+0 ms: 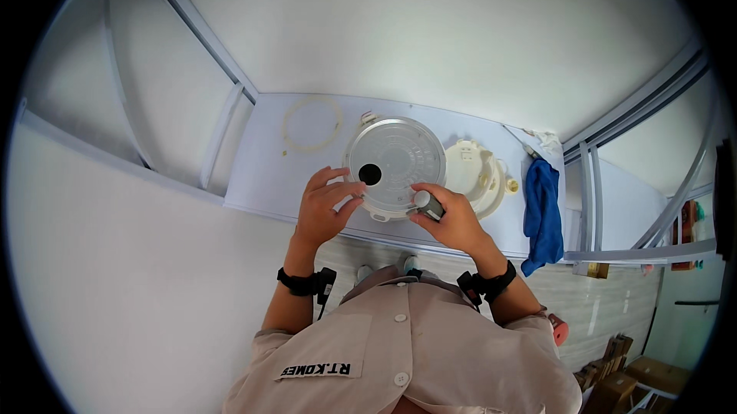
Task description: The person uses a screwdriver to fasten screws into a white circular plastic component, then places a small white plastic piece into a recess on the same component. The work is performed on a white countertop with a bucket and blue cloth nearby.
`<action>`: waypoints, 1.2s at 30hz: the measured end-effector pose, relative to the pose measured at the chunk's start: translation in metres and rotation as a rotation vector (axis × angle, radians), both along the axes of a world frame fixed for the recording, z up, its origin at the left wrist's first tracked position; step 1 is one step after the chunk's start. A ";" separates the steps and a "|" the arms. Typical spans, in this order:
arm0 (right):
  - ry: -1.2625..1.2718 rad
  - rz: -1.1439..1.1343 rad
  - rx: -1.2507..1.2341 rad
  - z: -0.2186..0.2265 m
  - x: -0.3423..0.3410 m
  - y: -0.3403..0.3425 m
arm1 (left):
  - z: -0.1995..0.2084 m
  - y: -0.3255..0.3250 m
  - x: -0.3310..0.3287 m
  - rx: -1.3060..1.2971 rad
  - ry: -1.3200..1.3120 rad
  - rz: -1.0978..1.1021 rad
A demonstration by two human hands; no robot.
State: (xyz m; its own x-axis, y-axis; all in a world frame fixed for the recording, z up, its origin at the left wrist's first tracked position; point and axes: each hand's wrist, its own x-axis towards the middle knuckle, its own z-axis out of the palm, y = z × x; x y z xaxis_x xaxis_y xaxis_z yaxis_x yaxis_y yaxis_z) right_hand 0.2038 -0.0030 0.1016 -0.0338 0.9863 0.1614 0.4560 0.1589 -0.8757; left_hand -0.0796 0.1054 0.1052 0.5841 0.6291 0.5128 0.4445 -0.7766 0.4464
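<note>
A round silvery metal lid (399, 154) lies on a white round base on the table, with a dark circle (370, 175) at its near left. My left hand (326, 205) is at the lid's near left edge, just beside the dark circle. Its fingers are curved and apart, with no object visible between them. In my right hand (454, 222) is a small grey cylinder (428, 205) with a pale round end, held at the lid's near right edge. Whether my fingertips press on the lid, I cannot tell.
A thin pale yellow ring (313, 147) lies left of the lid. To the right is a white plastic shell (468, 164) with a stub on its side. A blue cloth (543, 210) hangs over the table's right front edge. Framed white panels stand at both sides.
</note>
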 end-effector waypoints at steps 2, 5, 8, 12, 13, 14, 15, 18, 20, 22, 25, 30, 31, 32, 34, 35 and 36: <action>-0.002 0.011 0.063 0.000 0.003 0.001 | 0.003 0.001 0.000 0.020 -0.009 0.022; -0.050 -0.009 0.190 0.000 0.010 0.007 | 0.014 -0.004 0.005 0.065 -0.028 0.034; -0.095 -0.019 0.175 0.002 0.018 0.010 | 0.022 -0.015 0.020 0.037 -0.055 -0.019; -0.097 -0.006 0.155 0.002 0.023 0.013 | 0.026 -0.028 0.052 -0.009 -0.029 -0.056; -0.093 0.000 0.153 0.001 0.023 0.014 | 0.026 -0.030 0.057 -0.023 -0.021 -0.048; -0.084 -0.001 0.147 0.000 0.023 0.014 | 0.024 -0.030 0.060 -0.031 0.006 -0.028; -0.074 -0.001 0.141 -0.002 0.023 0.014 | 0.020 -0.029 0.063 -0.040 0.032 -0.008; -0.040 -0.006 0.132 -0.003 0.022 0.013 | 0.022 -0.028 0.066 -0.090 0.076 0.001; -0.012 -0.014 0.081 -0.003 0.021 0.012 | 0.027 -0.026 0.066 -0.144 0.113 -0.001; 0.019 -0.024 -0.018 -0.005 0.019 0.009 | 0.032 -0.026 0.064 -0.210 0.171 0.005; 0.069 -0.031 0.043 -0.014 0.017 0.007 | 0.045 -0.025 0.071 -0.306 0.253 0.025; 0.089 -0.062 -0.011 -0.014 0.012 0.005 | 0.030 -0.028 0.075 -0.118 0.267 0.009; 0.079 -0.065 -0.009 -0.012 0.013 0.005 | 0.029 -0.028 0.075 -0.068 0.241 -0.005; 0.075 -0.057 0.030 -0.009 0.013 0.005 | 0.029 -0.029 0.074 -0.088 0.208 -0.001; 0.070 -0.042 0.107 -0.001 0.015 0.004 | 0.031 -0.031 0.073 -0.128 0.140 0.006; 0.086 -0.040 0.130 0.000 0.016 0.004 | 0.033 -0.032 0.073 -0.196 0.100 0.003; 0.103 -0.038 0.153 0.001 0.019 0.003 | 0.036 -0.032 0.073 -0.265 0.061 0.000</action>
